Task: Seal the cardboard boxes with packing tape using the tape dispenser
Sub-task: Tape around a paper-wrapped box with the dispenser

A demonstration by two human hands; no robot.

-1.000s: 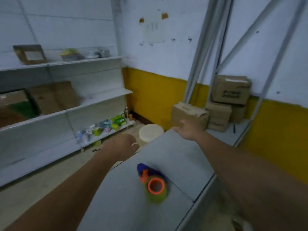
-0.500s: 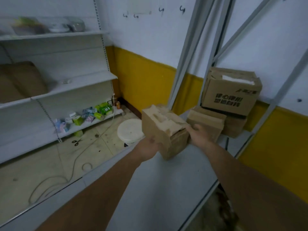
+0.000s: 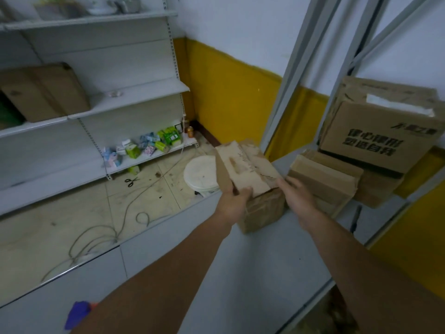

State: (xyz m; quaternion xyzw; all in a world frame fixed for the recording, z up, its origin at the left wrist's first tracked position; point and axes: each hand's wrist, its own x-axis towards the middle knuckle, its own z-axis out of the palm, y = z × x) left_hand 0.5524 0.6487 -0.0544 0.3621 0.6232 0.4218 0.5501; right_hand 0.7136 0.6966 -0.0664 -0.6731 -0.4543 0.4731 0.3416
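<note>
since a second ago, both hands have reached past the tape dispenser [image 3: 78, 314] to the small cardboard box [image 3: 250, 174], which now sits tilted at centre frame, apart from the stack on the right.

step in hand: we judge this to be fetching and positioning a box for sealing. no tape is applied yet.

hand state:
- the left hand [image 3: 234, 202] grasps the box's near left corner, thumb over the top flap.
- the right hand [image 3: 297, 197] lies against the box's right side. we cannot tell whether its fingers curl round the far face.

location: the box's lower edge is at or just above the grey table [image 3: 252, 273]. the dispenser lies at lower left of the frame, partly hidden by the left forearm.

next move, as we judge it: set the box flat near the dispenser, press the flaps shut, free one hand and pick up the dispenser.

count:
- tape dispenser: one.
- boxes on the table: four, namely the held box, a flat box [image 3: 322, 182] just beside it, a printed box [image 3: 385, 136] at the right edge, and one under it [image 3: 378, 191].
- hands: two.
</note>
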